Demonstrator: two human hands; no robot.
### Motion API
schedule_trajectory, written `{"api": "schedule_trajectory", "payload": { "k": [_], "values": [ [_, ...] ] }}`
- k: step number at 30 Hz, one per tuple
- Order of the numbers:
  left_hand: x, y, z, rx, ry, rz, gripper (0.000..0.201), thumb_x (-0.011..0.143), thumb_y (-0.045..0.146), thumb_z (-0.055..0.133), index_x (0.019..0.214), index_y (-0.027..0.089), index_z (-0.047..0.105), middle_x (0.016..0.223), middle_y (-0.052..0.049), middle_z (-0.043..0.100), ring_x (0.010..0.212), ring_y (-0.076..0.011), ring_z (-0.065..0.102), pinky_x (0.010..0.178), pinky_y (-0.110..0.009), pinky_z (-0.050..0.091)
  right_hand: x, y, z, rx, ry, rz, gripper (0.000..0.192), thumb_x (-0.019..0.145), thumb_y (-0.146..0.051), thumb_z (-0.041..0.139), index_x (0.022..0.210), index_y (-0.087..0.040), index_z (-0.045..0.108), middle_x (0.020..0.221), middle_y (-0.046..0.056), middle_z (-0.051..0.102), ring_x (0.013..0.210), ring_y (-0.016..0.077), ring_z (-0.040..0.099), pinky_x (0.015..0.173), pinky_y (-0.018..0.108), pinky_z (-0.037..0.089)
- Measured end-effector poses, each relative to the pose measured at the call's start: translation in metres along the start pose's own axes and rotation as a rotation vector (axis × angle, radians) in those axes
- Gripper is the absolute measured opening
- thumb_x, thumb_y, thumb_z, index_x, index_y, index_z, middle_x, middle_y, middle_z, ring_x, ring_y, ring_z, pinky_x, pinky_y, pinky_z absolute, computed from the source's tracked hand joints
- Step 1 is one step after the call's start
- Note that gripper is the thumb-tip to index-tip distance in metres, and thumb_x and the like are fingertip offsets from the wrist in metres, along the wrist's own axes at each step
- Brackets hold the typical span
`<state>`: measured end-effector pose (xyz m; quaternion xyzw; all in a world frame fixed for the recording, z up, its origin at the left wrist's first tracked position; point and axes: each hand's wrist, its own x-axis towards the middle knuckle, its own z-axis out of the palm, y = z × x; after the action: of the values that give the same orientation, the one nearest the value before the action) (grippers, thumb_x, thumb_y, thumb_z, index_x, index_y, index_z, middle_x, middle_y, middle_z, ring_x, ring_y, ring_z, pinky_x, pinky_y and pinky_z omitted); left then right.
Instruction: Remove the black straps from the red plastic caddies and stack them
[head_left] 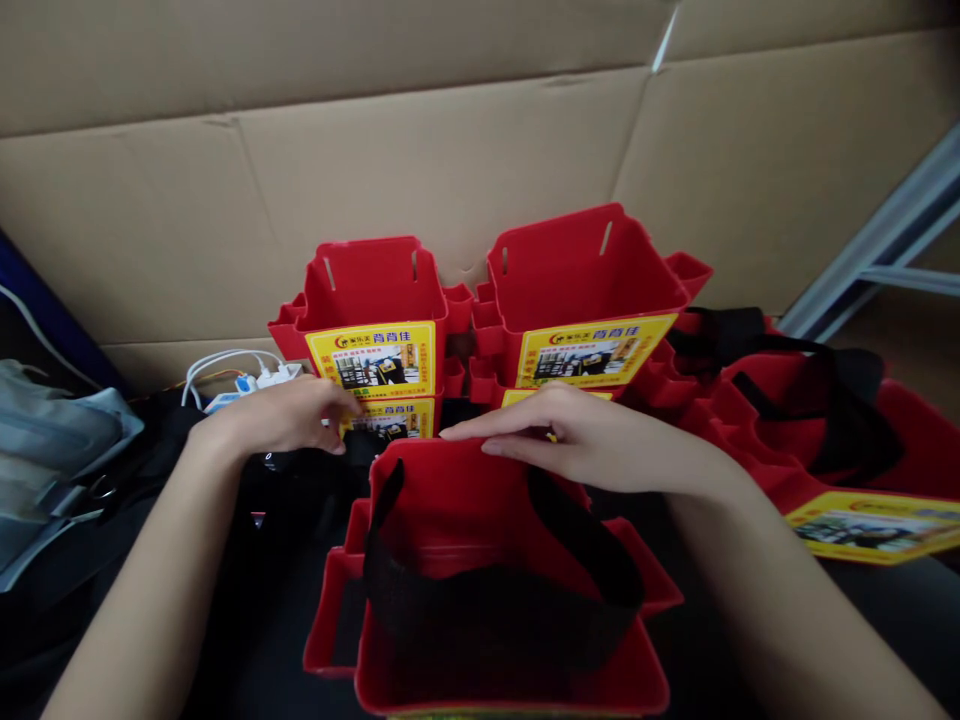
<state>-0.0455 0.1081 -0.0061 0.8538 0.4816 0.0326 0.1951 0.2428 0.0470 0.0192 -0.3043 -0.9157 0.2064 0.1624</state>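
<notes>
A red plastic tool bin [450,500] with side pockets stands close in front of me, its mouth facing up. A wide black strap [495,610] runs across its inside, threaded near the back wall. My right hand [555,440] grips the back rim of this bin, fingers along the edge. Left of the rim, my left hand [292,415] hovers apart from the bin with loosely bent fingers and nothing visible between them. It is nearest to the yellow label [382,365] on a stack of red bins [375,280] behind.
A second red bin stack [577,270] stands at the back right. More red bins with black straps [810,420] lie at the right, near a metal frame [885,220]. White plugs and cables [255,380] and greyish plastic [60,430] are at the left. Cardboard [450,160] forms the backdrop.
</notes>
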Motion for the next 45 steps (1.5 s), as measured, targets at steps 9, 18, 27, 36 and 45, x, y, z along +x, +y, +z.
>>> {"api": "schedule_trajectory", "payload": {
  "k": [9,18,27,36,45],
  "values": [
    [0.001,0.013,0.002,0.062,-0.046,-0.007,0.016,0.072,0.015,0.051,0.075,0.016,0.067,0.050,0.002,0.056,0.042,-0.0093,0.049,0.048,-0.019,0.035,-0.001,-0.001,0.000,0.045,-0.003,0.014,0.033,0.089,-0.023,0.046,0.120,-0.027,0.056,0.116,-0.007,0.061,0.099,0.0121,0.061,0.082,0.018,0.046],
    [-0.011,0.028,0.001,-0.047,-0.088,0.207,0.033,0.071,0.020,0.059,0.104,0.023,0.064,0.080,-0.001,0.067,0.068,-0.0138,0.060,0.063,-0.021,0.044,-0.001,-0.002,-0.001,0.084,-0.027,0.051,0.034,0.090,-0.030,0.043,0.121,-0.027,0.055,0.110,-0.004,0.065,0.085,0.0121,0.063,0.072,0.019,0.046],
    [-0.015,-0.030,-0.009,-0.110,-0.026,-0.179,0.017,0.068,0.022,0.055,0.078,0.016,0.068,0.053,-0.001,0.061,0.045,-0.0120,0.054,0.038,-0.016,0.033,-0.003,0.000,-0.003,0.080,-0.047,0.045,0.034,0.088,-0.024,0.044,0.120,-0.025,0.056,0.100,-0.002,0.069,0.067,0.0082,0.059,0.061,0.018,0.044],
    [-0.029,-0.039,-0.023,-0.162,0.019,-0.197,0.016,0.067,0.030,0.060,0.068,0.017,0.069,0.059,-0.001,0.061,0.054,-0.0127,0.054,0.051,-0.020,0.042,-0.003,0.001,-0.003,0.128,-0.064,0.026,0.034,0.090,-0.025,0.044,0.122,-0.024,0.054,0.119,-0.002,0.060,0.095,0.0108,0.062,0.078,0.019,0.048],
    [-0.051,-0.041,-0.036,-0.098,0.115,-0.259,0.029,0.072,0.042,0.059,0.079,0.017,0.071,0.067,-0.004,0.065,0.057,-0.0140,0.055,0.047,-0.019,0.040,-0.003,0.001,-0.002,0.171,-0.067,0.023,0.033,0.089,-0.028,0.047,0.120,-0.022,0.056,0.120,0.000,0.060,0.106,0.0130,0.058,0.089,0.022,0.046]
  ]
}}
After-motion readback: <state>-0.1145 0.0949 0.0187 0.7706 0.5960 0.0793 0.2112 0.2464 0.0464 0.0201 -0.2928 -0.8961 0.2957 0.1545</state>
